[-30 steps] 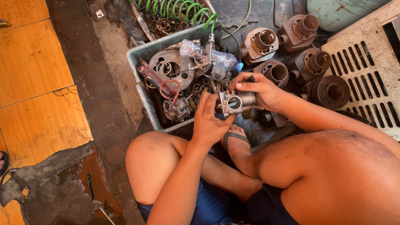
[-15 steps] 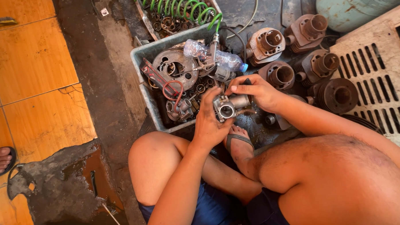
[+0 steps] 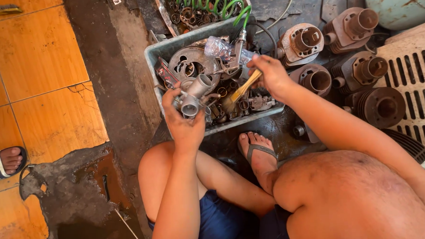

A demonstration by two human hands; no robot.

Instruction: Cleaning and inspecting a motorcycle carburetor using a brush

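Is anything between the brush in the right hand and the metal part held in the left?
Nothing visible. The brush in the right hand reaches toward the metal part held by the left hand above the grey tub, with only open air between.

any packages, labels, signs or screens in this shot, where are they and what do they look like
No signs or screens show.
Crumpled clear plastic wrapper: lies on the metal parts at the back of the grey plastic tub, see-through with a bluish tint.
Small white square tag: on the dark floor at the top edge, left of the tub, too small to tell more.
The left hand holds a silver metal carburettor and the right hand a wooden-handled brush; neither shows a label.
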